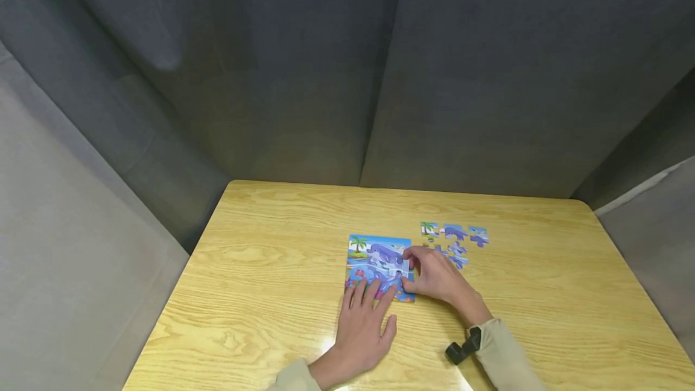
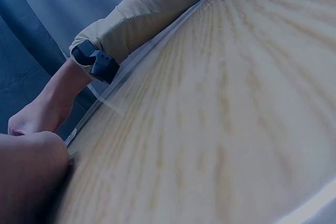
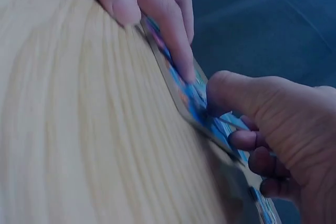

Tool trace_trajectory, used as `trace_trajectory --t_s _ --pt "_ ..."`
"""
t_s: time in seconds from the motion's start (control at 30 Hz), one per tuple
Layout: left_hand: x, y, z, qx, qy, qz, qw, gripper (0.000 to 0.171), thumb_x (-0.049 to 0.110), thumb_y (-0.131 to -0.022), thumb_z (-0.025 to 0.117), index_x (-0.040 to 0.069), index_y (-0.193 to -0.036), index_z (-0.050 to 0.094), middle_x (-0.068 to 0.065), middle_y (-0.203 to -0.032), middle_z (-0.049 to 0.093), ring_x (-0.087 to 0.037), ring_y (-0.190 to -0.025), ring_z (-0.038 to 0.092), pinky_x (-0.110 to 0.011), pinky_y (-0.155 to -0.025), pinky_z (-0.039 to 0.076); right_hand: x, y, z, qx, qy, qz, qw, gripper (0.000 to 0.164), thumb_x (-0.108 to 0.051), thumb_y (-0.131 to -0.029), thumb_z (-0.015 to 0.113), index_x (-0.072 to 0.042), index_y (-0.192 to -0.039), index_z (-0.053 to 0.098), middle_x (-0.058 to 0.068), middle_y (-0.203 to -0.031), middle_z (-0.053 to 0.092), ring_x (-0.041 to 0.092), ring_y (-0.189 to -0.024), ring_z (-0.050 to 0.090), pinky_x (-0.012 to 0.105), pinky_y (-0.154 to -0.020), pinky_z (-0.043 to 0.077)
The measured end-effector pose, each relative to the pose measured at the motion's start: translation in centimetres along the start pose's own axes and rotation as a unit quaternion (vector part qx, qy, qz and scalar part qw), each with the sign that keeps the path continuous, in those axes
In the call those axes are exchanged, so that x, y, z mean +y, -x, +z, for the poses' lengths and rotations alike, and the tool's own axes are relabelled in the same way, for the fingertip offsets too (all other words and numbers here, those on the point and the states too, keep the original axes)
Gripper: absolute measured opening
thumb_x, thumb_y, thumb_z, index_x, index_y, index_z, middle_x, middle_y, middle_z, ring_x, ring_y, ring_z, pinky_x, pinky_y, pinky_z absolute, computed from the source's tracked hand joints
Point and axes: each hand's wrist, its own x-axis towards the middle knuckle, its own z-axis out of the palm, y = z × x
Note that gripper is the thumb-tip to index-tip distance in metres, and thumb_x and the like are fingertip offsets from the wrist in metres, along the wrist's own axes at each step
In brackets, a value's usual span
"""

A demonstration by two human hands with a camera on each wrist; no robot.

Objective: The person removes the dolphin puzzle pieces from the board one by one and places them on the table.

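Observation:
A square puzzle board (image 1: 374, 239) with a dolphin picture lies on the table. My left hand (image 1: 362, 332) rests on its near edge, fingers spread and fairly straight. From the right side, my right hand (image 1: 438, 276) pinches a puzzle piece (image 1: 399, 268) between thumb and fingers, over the right part of the board. The right wrist view shows this piece (image 3: 234, 122) tilted in the right hand (image 3: 286, 116), close above the board. Whether it touches the board is hard to tell. In the left wrist view, the left hand (image 2: 31, 169) hides the board.
Loose puzzle pieces lie right of the board: one with a palm tree (image 1: 429, 229), one with a dolphin (image 1: 455, 232), another (image 1: 479, 235) farther right, and several more (image 1: 458, 254) partly behind my right hand. Grey curtains (image 1: 304, 77) surround the wooden table (image 1: 260, 258).

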Motion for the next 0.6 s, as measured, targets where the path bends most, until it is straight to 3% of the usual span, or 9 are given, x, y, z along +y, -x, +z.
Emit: trace_trajectory --t_s 0.1,0.33,0.6 --pt "0.1 0.0 0.0 -0.001 0.002 -0.001 1.0000 0.057 0.046 -0.107 0.044 0.026 -0.161 0.043 -0.008 -0.159 0.043 -0.039 -0.147 0.037 -0.062 -0.117 0.031 0.5 0.6 -0.3 0.015 -0.001 -0.003 1.000 0.040 -0.022 -0.069 0.087 -0.013 -0.105 0.071 -0.007 -0.081 0.061 0.002 -0.063 0.044 0.022 -0.055 0.039" --pt "-0.1 0.0 0.2 -0.002 -0.002 0.001 1.0000 0.057 0.047 -0.107 0.043 0.026 -0.160 0.042 -0.007 -0.159 0.041 -0.038 -0.147 0.036 -0.061 -0.117 0.031 1.7 1.7 -1.5 0.043 -0.069 -0.025 0.996 0.044 -0.010 -0.068 0.088 -0.009 -0.108 0.071 0.004 -0.089 0.062 0.015 -0.069 0.051 0.023 -0.058 0.043" --pt "-0.1 0.0 0.3 -0.002 0.006 0.002 1.0000 0.057 0.046 -0.107 0.043 0.025 -0.160 0.042 -0.008 -0.158 0.041 -0.039 -0.146 0.035 -0.062 -0.116 0.031 4.3 3.2 -3.3 0.076 -0.073 -0.019 0.994 0.044 -0.003 -0.069 0.087 -0.009 -0.110 0.073 0.008 -0.091 0.056 0.017 -0.070 0.045 0.021 -0.060 0.038"
